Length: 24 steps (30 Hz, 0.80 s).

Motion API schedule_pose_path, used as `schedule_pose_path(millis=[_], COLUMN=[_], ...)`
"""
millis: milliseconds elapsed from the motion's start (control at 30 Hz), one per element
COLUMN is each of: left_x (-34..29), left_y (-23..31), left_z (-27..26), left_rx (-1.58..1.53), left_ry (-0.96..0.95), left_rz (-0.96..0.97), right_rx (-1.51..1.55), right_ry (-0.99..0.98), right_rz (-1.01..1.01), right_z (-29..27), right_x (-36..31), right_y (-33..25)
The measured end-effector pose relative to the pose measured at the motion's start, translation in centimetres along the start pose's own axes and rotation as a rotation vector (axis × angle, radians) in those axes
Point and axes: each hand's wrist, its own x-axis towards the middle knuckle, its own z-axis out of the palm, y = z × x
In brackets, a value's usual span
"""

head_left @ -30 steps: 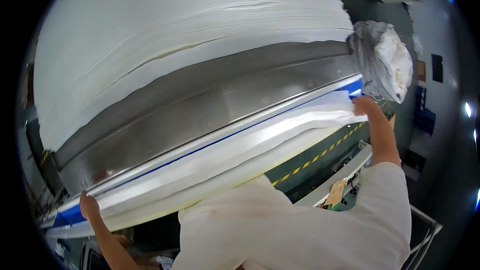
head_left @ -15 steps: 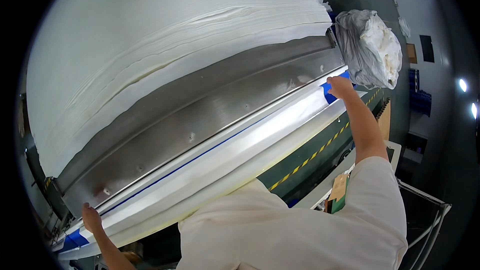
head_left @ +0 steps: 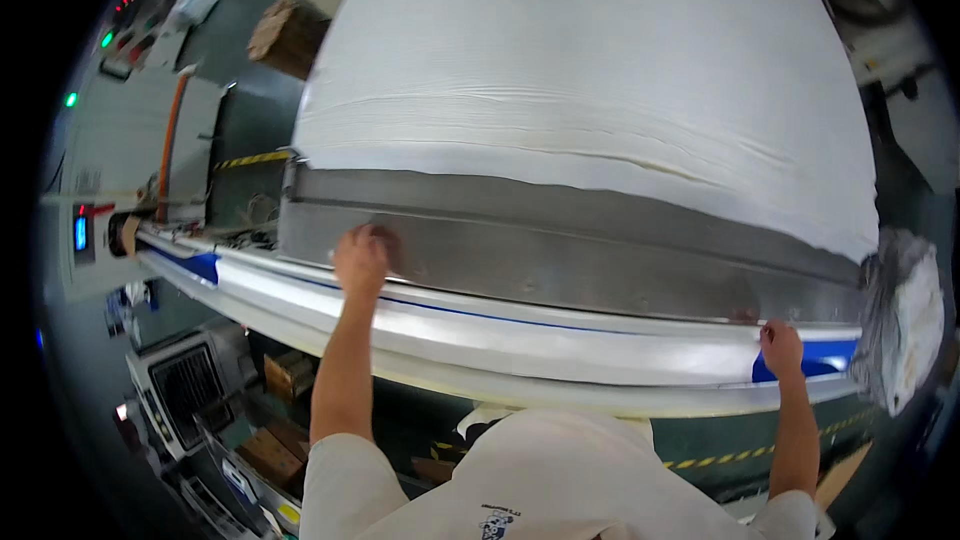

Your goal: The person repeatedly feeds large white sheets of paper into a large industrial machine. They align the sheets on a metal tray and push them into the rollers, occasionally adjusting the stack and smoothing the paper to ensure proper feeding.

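Note:
A long white cloth strip (head_left: 480,340) lies along a rail in front of me, with a blue line near its far edge. Blue patches show at its two ends, the left one (head_left: 205,266) and the right one (head_left: 828,352). My right hand (head_left: 782,350) is closed in a pinch at the strip's far edge, beside the right blue patch. Over the near edge of a grey metal plate (head_left: 600,255), my left hand (head_left: 362,258) is bent; its fingers are blurred, and whatever they hold is hidden. Beyond the plate rises a thick stack of white cloth (head_left: 590,60).
Grey-white bundled material (head_left: 900,320) sits at the right end of the rail. A machine with an orange pole (head_left: 172,140) stands at far left. Below it are a grey vented unit (head_left: 190,395) and cardboard boxes (head_left: 275,455). Yellow-black tape (head_left: 720,458) marks the floor.
My view has swung left, bringing the machine at the rail's left end into sight. My left hand has moved inward from the strip's left end; my right hand stays near the right blue patch.

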Motion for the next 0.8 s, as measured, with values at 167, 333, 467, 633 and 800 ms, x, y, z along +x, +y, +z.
schedule_pose_path(millis=[167, 333, 467, 633, 800], left_x=[1.5, 3.9, 6.2, 14.1, 20.7], left_y=[1.7, 0.5, -0.8, -2.3, -3.4], left_z=[0.8, 0.8, 1.1, -3.3, -4.0], left_rx=[-0.075, -0.16, -0.198, -0.079, 0.168], left_ry=[0.265, 0.384, 0.369, 0.321, -0.151], left_rz=[0.105, 0.091, 0.149, 0.256, 0.298], right_rx=[0.078, 0.146, 0.197, 0.377, 0.342], right_ry=[0.02, 0.062, -0.012, -0.005, -0.133], right_rz=[-0.246, -0.567, -0.748, -0.978, -1.076], right_z=[-1.0, -2.6, -7.3, -6.7, -2.0], right_x=[2.0, 6.9, 8.7, 7.6, 2.1], right_y=[-10.3, -26.5, -41.5, -52.7, -54.3])
